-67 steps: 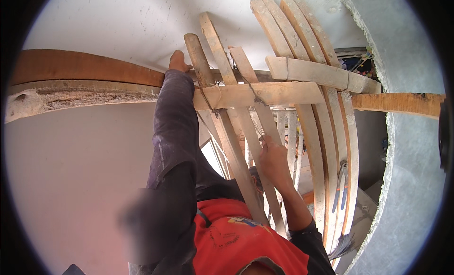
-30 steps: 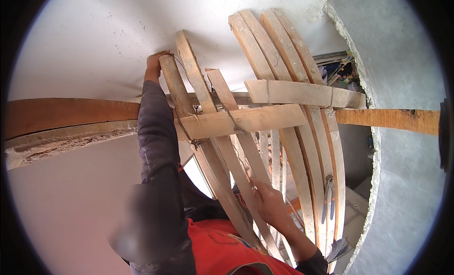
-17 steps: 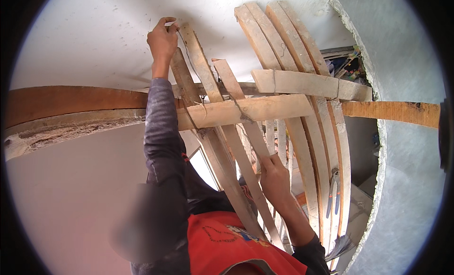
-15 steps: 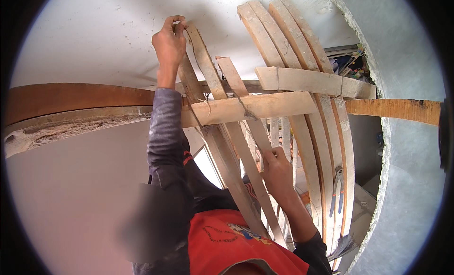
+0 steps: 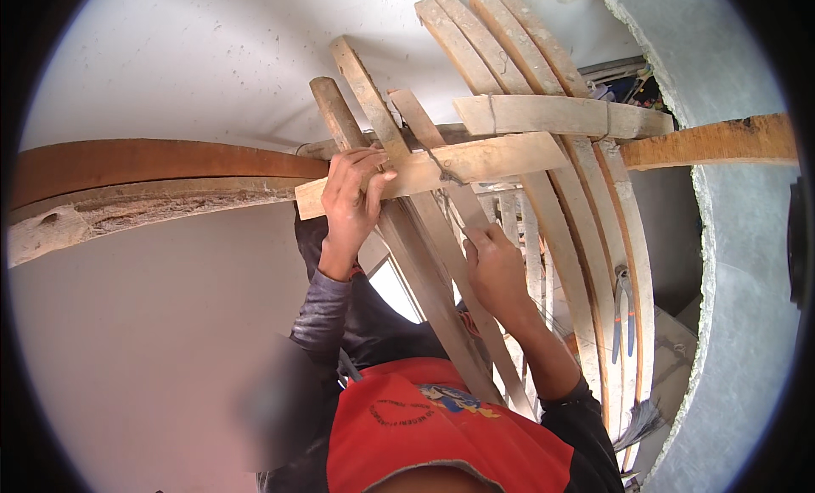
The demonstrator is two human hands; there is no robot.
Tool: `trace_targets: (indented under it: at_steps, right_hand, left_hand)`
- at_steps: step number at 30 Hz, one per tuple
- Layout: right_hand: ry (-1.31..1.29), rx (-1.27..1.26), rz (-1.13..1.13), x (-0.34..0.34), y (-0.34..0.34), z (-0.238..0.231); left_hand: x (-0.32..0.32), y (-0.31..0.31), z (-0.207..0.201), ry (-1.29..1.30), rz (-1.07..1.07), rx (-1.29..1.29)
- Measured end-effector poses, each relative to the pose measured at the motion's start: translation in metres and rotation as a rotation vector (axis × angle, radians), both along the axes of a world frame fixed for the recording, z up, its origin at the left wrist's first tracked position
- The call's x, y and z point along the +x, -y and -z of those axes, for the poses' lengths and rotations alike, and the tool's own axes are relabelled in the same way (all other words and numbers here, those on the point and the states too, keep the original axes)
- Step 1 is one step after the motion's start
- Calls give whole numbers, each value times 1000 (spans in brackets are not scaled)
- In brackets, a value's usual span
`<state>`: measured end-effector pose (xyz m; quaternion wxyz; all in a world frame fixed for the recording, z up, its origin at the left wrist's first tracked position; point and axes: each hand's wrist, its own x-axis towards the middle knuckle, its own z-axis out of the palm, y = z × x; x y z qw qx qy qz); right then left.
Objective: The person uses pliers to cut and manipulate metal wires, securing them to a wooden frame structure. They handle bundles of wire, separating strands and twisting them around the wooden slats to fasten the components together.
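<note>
My left hand (image 5: 352,196) is closed over a pale crosswise plank (image 5: 501,158), its fingers curled and its thumb near a wire tie; whatever is between them is too small to make out. Below that plank, my right hand (image 5: 497,268) is closed beside a narrow wooden slat (image 5: 464,206). A thin dark line meets its fingertips, but what it grips is hidden. Dark wire (image 5: 446,175) binds the plank to the slat. A round pole (image 5: 338,111) and a longer batten (image 5: 363,86) pass behind the plank, close to my left hand.
Several long battens (image 5: 552,213) stand at the right, tied to a second crosspiece (image 5: 577,115). Pincers with dark handles (image 5: 624,315) hang there, above a bundle of loose wires (image 5: 641,425). A brown beam (image 5: 170,175) runs at left; a rough-edged grey panel (image 5: 747,306) borders the right.
My left hand has come down from the batten's upper end to the crosswise plank. My right hand stays beside the slat, slightly higher in view. The whole view has shifted a little.
</note>
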<state>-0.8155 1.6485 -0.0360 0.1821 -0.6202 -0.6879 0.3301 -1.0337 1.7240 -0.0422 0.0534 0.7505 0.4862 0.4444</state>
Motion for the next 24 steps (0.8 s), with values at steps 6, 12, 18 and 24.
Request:
trace_targets:
  at_steps: [6, 12, 18, 24]
  right_hand:
    - [-63, 13, 46, 3, 0, 2]
    - [-25, -41, 35, 6, 2, -4]
    - [130, -119, -53, 13, 2, -19]
    - [7, -39, -43, -12, -6, -10]
  left_hand:
    - [-7, -33, -8, 3, -37, -224]
    - [-23, -54, -7, -23, 150, -411]
    - [-26, -21, 2, -21, 210, -341]
    - [-11, -9, 0, -87, 326, -413]
